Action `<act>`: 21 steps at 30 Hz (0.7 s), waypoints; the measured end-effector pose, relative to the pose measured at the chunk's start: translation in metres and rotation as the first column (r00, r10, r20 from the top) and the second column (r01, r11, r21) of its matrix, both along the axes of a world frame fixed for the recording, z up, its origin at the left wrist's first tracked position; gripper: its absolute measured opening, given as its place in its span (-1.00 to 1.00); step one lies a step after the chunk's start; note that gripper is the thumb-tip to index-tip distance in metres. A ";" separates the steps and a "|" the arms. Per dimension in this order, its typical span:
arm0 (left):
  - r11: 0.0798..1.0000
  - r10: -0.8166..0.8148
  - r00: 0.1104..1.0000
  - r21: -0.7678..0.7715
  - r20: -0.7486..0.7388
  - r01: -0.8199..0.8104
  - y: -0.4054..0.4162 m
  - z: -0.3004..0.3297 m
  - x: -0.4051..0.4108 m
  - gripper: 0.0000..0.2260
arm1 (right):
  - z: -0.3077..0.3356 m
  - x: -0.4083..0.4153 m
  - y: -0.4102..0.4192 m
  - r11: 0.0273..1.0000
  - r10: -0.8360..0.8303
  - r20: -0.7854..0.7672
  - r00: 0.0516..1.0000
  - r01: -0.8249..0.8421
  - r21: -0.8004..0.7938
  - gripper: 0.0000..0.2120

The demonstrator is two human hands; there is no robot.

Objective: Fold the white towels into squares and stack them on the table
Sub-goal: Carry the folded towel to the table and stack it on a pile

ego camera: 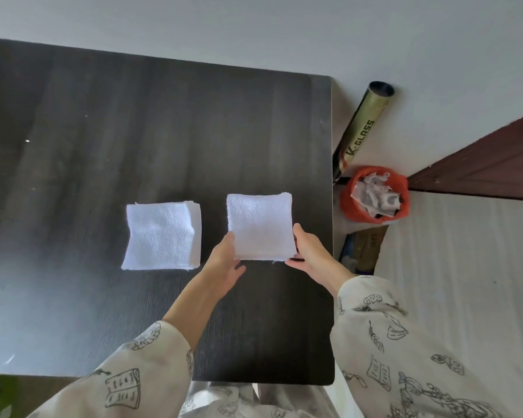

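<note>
Two white towels folded into squares lie apart on the dark table. The left folded towel sits alone, untouched. The right folded towel is held at its near corners by both hands. My left hand pinches its near left corner with the thumb on top. At the near right edge my right hand holds it, thumb along the towel's side and fingers beneath. Whether the right towel rests on the table or is slightly lifted, I cannot tell.
The table's right edge runs close to the right towel. Beyond it on the floor stand an orange bin with crumpled paper and a tall tube marked K-GLASS. A brown board and a pale mat lie further right.
</note>
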State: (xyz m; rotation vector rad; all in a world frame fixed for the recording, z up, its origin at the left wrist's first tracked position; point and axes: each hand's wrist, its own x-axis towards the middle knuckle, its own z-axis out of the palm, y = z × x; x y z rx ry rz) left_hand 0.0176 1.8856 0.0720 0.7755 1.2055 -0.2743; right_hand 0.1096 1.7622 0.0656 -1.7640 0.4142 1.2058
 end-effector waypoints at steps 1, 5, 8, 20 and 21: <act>1.000 0.013 1.000 -0.007 0.006 -0.013 0.004 -0.001 0.006 -0.71 | 0.000 0.005 0.004 0.999 -0.036 -0.006 0.999 0.036 0.001 -0.70; 0.999 0.042 0.997 -0.017 0.058 -0.041 0.028 -0.003 0.042 -0.70 | 0.001 0.032 0.027 0.989 -0.144 -0.013 0.989 0.145 0.012 -0.69; 0.995 0.104 0.990 -0.010 0.093 -0.103 0.051 -0.006 0.076 -0.73 | 0.000 0.061 0.049 0.971 -0.236 -0.016 0.972 0.236 0.029 -0.71; 0.967 0.174 0.974 0.162 0.146 -0.197 0.122 -0.003 0.214 -0.67 | -0.009 0.194 0.140 0.927 -0.331 0.026 0.943 0.320 0.197 -0.68; 0.963 0.187 0.971 0.170 0.146 -0.211 0.128 -0.003 0.220 -0.68 | -0.011 0.199 0.147 0.922 -0.337 0.022 0.941 0.324 0.214 -0.67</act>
